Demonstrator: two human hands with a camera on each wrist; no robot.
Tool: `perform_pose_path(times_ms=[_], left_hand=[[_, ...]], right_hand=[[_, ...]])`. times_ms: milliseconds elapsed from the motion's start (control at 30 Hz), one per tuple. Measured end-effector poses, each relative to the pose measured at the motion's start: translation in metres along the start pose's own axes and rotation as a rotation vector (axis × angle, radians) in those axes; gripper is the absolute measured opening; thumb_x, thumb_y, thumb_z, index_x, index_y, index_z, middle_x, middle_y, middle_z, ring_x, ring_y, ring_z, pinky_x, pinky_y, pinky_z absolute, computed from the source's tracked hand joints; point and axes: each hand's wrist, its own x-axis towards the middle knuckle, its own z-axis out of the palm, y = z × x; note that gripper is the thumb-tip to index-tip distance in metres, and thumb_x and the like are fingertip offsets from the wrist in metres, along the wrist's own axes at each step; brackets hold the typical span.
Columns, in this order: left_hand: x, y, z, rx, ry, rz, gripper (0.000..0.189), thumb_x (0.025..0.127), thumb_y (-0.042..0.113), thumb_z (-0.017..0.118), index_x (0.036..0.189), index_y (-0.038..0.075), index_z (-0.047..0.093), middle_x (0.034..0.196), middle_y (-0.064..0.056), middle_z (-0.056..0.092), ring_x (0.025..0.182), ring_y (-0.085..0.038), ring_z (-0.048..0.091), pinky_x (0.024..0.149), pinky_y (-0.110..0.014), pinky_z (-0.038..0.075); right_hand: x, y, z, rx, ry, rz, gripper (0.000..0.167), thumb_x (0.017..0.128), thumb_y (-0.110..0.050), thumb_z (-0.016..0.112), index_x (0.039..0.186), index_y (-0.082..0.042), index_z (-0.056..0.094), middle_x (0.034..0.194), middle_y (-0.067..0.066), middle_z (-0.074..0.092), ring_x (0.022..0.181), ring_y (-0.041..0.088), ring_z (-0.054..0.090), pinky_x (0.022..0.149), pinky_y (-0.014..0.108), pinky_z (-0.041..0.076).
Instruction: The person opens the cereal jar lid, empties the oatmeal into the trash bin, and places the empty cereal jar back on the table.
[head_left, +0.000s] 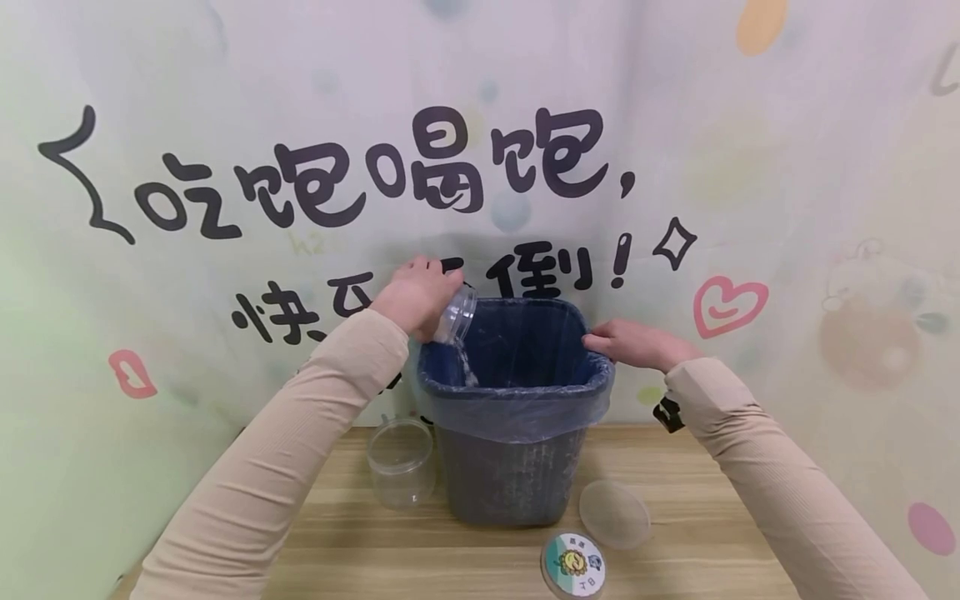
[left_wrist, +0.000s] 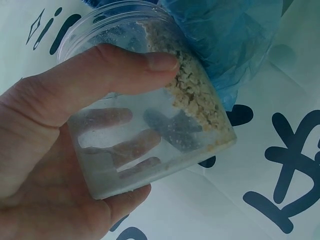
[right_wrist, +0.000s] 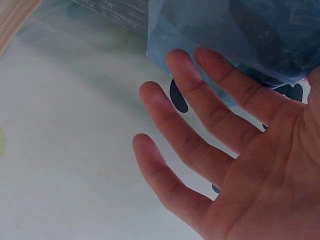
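My left hand point(head_left: 423, 293) grips a clear plastic jar point(head_left: 459, 315), tipped with its mouth over the left side of a dark blue trash bin point(head_left: 510, 475). In the left wrist view, beige crumbly stuff point(left_wrist: 195, 90) lies along one wall of the jar, and the thumb presses the jar's side. A pale streak point(head_left: 468, 367) shows below the jar's mouth, inside the bin. A thin translucent bag point(head_left: 517, 417) lines the bin and folds over its rim. At the right rim, my right hand point(head_left: 637, 343) touches the bin; its fingers spread loosely outside the bag.
Left of the bin, a second clear jar point(head_left: 401, 467) stands on the wooden table point(head_left: 337, 542). A translucent round lid point(head_left: 615, 514) lies to the bin's right, and a round lid with a sunflower label point(head_left: 573, 565) lies in front. A printed wall sheet point(head_left: 787, 167) rises behind.
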Motion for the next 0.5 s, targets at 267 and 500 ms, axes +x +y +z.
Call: perform_pose_path(times_ms=[267, 500], left_hand=[[-0.0011, 0.0006, 0.0005, 0.014, 0.017, 0.010, 0.082, 0.065, 0.002, 0.078, 0.138, 0.006, 0.040, 0.130, -0.025, 0.046, 0.120, -0.041, 0.041, 0.104, -0.049, 0.035], [-0.0027, 0.0017, 0.0008, 0.029, 0.024, 0.010, 0.081, 0.067, 0.003, 0.077, 0.139, 0.005, 0.039, 0.131, -0.026, 0.046, 0.121, -0.042, 0.041, 0.104, -0.049, 0.035]], right_hand=[[0.0004, -0.0013, 0.0006, 0.014, 0.009, -0.013, 0.032, 0.101, -0.022, 0.041, 0.079, -0.005, 0.057, 0.073, 0.002, 0.052, 0.070, 0.018, 0.051, 0.067, 0.033, 0.040], [0.0003, -0.0018, 0.0013, 0.014, 0.011, -0.017, 0.031, 0.101, -0.022, 0.042, 0.078, -0.006, 0.056, 0.072, 0.001, 0.052, 0.069, 0.018, 0.051, 0.066, 0.033, 0.040]])
